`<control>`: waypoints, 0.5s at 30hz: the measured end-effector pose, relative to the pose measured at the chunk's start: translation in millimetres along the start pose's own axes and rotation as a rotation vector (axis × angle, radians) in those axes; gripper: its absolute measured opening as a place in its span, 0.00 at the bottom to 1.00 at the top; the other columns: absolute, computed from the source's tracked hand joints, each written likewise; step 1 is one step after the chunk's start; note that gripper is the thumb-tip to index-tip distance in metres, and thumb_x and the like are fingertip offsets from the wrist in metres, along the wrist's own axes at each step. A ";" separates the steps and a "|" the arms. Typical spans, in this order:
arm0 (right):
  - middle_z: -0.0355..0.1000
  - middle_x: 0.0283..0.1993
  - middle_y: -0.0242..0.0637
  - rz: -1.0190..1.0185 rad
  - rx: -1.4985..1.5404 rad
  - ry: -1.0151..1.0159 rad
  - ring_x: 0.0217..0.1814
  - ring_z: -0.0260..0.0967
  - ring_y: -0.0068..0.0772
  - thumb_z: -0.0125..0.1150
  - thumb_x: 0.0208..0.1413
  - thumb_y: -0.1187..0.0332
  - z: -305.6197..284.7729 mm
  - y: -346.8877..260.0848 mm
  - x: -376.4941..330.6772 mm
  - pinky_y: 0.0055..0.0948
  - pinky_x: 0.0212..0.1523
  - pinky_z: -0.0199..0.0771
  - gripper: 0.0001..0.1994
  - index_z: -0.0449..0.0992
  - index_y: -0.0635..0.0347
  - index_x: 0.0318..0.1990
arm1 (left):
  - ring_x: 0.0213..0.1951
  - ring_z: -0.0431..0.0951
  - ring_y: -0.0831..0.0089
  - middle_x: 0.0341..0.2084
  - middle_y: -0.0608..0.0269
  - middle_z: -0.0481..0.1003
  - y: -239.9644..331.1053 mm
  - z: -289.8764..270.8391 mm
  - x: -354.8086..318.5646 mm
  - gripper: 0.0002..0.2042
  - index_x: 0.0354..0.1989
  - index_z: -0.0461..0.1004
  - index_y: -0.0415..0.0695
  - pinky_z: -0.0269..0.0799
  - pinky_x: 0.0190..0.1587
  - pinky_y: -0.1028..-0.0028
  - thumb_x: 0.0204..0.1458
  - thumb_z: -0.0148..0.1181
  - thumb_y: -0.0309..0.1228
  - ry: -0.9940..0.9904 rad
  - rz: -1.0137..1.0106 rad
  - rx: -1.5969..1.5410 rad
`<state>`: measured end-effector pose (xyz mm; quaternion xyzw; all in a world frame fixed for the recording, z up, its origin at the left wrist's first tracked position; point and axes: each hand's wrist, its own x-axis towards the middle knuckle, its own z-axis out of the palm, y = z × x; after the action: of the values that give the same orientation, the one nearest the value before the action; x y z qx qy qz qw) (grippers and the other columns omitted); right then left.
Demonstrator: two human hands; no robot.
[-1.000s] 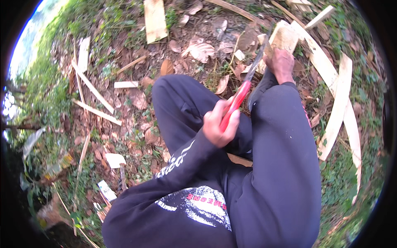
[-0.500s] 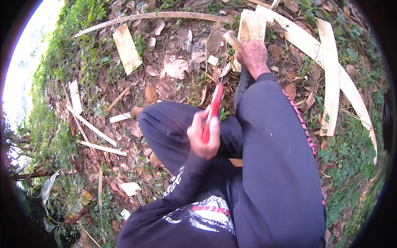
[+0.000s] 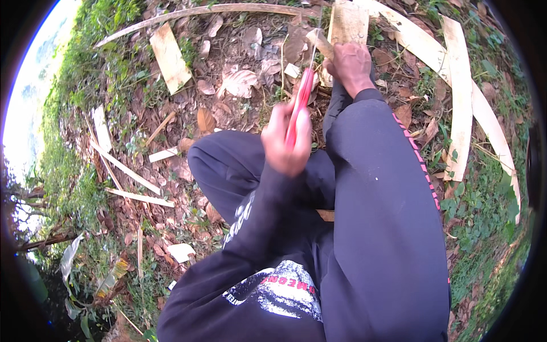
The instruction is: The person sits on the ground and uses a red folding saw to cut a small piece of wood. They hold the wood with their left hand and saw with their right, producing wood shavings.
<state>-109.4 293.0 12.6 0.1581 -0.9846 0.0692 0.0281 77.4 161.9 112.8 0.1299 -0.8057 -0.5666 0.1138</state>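
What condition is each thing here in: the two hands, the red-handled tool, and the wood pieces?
Left hand: closed around the tool's handle, blurred.
Red-handled tool: gripped, pointing towards the wood piece.
Right hand: closed on the wood piece.
Wood piece: held on the ground.
Long pale slats: lying loose on the ground.

The left hand [image 3: 286, 139] grips a knife [image 3: 301, 102] just left of the right hand [image 3: 350, 65], which rests on a wood slab [image 3: 347, 23].

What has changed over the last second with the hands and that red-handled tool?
The left hand has swung the red-handled tool from a slant to nearly upright beside the wood piece. The right hand stays pressed on that wood, and the left hand's hold on the handle is unchanged.
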 end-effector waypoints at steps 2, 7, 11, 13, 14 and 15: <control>0.75 0.28 0.41 -0.017 0.025 0.005 0.37 0.75 0.40 0.72 0.45 0.52 -4.1 -4.0 -0.2 0.40 0.46 0.73 0.18 0.79 0.59 0.31 | 0.19 0.75 0.76 0.17 0.57 0.75 -19.1 28.9 64.1 0.09 0.41 0.71 0.32 0.69 0.23 0.74 0.60 0.56 0.27 0.042 0.130 0.031; 0.75 0.28 0.42 -0.009 -0.005 0.018 0.36 0.75 0.42 0.72 0.45 0.53 -5.5 9.2 -1.3 0.41 0.46 0.73 0.18 0.79 0.60 0.30 | 0.25 0.70 0.85 0.30 0.61 0.78 -6.3 1.3 -16.5 0.11 0.44 0.71 0.30 0.64 0.27 0.83 0.63 0.52 0.28 0.052 0.028 -0.160; 0.76 0.30 0.44 -0.043 -0.006 -0.028 0.36 0.76 0.42 0.71 0.45 0.51 3.9 2.6 0.8 0.41 0.46 0.73 0.19 0.79 0.60 0.29 | 0.21 0.68 0.86 0.30 0.61 0.79 4.5 -21.3 -43.1 0.12 0.45 0.71 0.31 0.62 0.23 0.83 0.63 0.53 0.30 0.050 -0.049 -0.194; 0.76 0.30 0.45 -0.032 0.008 0.010 0.36 0.75 0.45 0.71 0.45 0.51 -0.1 3.6 -2.2 0.43 0.45 0.73 0.19 0.78 0.59 0.29 | 0.19 0.72 0.77 0.24 0.57 0.77 -15.8 11.6 31.8 0.11 0.43 0.71 0.33 0.65 0.23 0.76 0.60 0.55 0.30 0.030 0.007 -0.160; 0.76 0.30 0.46 -0.050 0.023 0.012 0.36 0.75 0.46 0.71 0.45 0.50 -1.2 0.9 -1.6 0.44 0.45 0.73 0.19 0.79 0.59 0.30 | 0.19 0.76 0.69 0.20 0.52 0.76 -25.9 21.5 59.9 0.10 0.42 0.71 0.34 0.69 0.24 0.71 0.58 0.57 0.29 0.009 -0.003 -0.100; 0.78 0.32 0.44 0.011 0.017 -0.033 0.40 0.77 0.41 0.72 0.44 0.54 -18.1 -2.9 -1.1 0.38 0.49 0.74 0.15 0.81 0.57 0.29 | 0.20 0.77 0.64 0.20 0.50 0.75 -23.7 33.5 70.8 0.10 0.41 0.71 0.35 0.70 0.25 0.68 0.58 0.57 0.29 0.023 0.065 -0.047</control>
<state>-106.8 293.2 30.8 0.1542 -0.9851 0.0750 0.0103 1.7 159.8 81.9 0.1073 -0.7947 -0.5798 0.1444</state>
